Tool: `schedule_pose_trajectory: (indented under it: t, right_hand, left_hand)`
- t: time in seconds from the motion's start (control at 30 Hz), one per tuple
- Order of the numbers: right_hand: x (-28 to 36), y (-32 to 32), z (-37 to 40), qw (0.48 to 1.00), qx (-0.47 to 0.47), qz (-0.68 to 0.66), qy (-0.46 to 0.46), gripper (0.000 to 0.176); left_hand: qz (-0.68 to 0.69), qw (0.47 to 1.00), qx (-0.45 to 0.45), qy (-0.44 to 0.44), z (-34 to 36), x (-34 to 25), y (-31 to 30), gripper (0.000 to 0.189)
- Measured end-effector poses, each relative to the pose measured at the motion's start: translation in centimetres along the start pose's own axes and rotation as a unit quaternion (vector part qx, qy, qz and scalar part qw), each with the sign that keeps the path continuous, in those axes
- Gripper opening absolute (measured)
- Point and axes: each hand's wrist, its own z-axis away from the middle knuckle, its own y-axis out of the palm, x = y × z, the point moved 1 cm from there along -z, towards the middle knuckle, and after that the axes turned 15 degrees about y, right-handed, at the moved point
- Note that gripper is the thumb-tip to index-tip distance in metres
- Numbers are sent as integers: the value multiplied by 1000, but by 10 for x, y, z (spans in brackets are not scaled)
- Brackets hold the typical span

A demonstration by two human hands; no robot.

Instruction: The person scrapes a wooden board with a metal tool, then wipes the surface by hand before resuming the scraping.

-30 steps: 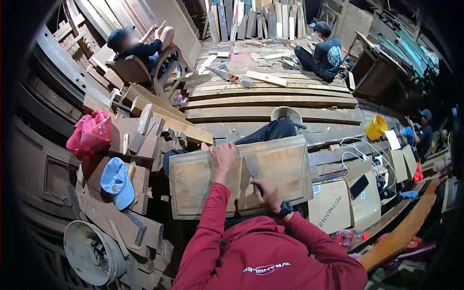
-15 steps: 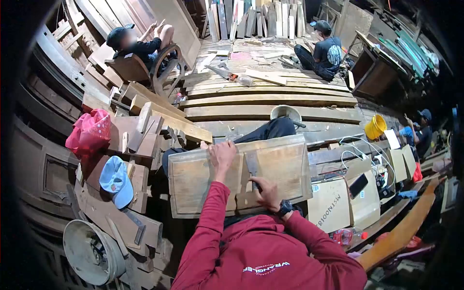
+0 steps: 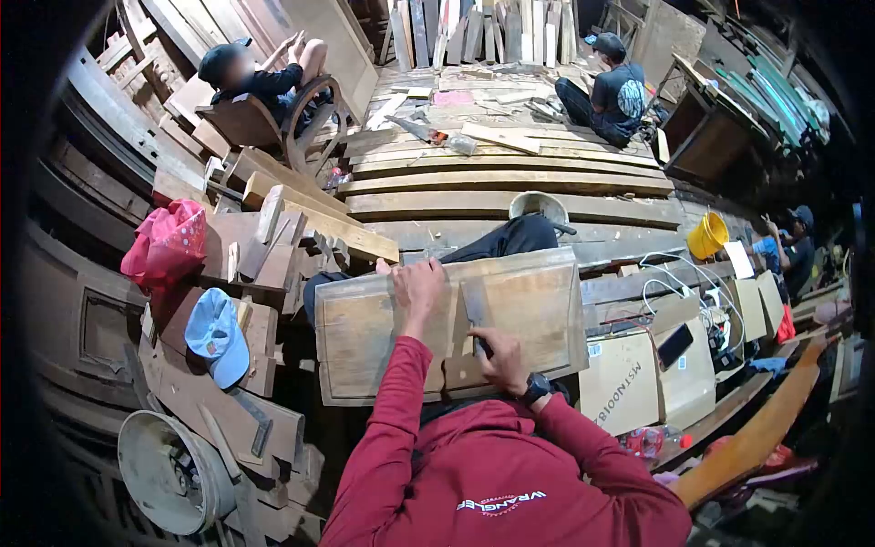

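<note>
A flat wooden panel (image 3: 383,351) with bevelled edges lies across my lap. My left hand (image 3: 419,290) is closed over its far edge, the fingers curling past the rim. My right hand (image 3: 503,359) is wrapped round the dark handle of a flat-bladed scraper (image 3: 474,305). That blade points away from me and lies against the panel's face. Beside my right hand, near the panel's close edge, is a small brown piece (image 3: 463,372) that I cannot make out clearly.
At left are a blue cap (image 3: 217,335), a pink bag (image 3: 167,244) and a bucket (image 3: 169,479). Cardboard (image 3: 615,383) with a phone (image 3: 674,344) lies at right. Planks (image 3: 510,182) stretch ahead. One person (image 3: 260,91) sits in a chair; others (image 3: 618,96) sit farther off.
The view has shifted slightly. My left hand stays on the panel's far edge and my right hand keeps the scraper, with almost no movement against the panel.
</note>
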Motion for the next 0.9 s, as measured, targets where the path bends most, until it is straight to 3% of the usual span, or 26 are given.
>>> schedule_pose_trajectory:
  t: [0.13, 0.23, 0.3, 0.4, 0.53, 0.63, 0.77, 0.8, 0.9]
  right_hand:
    - [-14, -12, 10, 998, 63, -16, 5, 37]
    - [-8, 0, 7, 998, 51, 24, -15, 36]
    - [-12, -4, 8, 998, 62, 23, 23, 36]
    - [-19, -12, 15, 997, 71, -3, -23, 37]
    - [-14, 0, 3, 999, 46, 23, -2, 39]
    - [-17, -18, 8, 995, 105, 2, 1, 36]
    - [-17, 1, 5, 999, 43, 21, -5, 38]
    - [-7, -7, -1, 997, 63, 22, 39, 38]
    - [-8, -17, 5, 998, 45, -34, -10, 32]
  left_hand:
    - [-17, 999, -21, 20, -4, -2, -5, 51]
    - [-9, 1000, 14, 19, 1, -3, -12, 50]
    - [3, 1000, 24, 14, -3, -3, -10, 50]
    - [-9, 1000, -7, 11, -8, -1, -3, 52]
    - [-3, 1000, -5, 6, 0, 3, 5, 52]
    - [7, 1000, -10, 12, -7, 0, -3, 54]
    - [2, 1000, -22, 13, -1, 8, 13, 54]
    - [0, 1000, -27, 14, -2, 8, 12, 53]
    - [7, 1000, -11, 9, -7, 4, 4, 52]
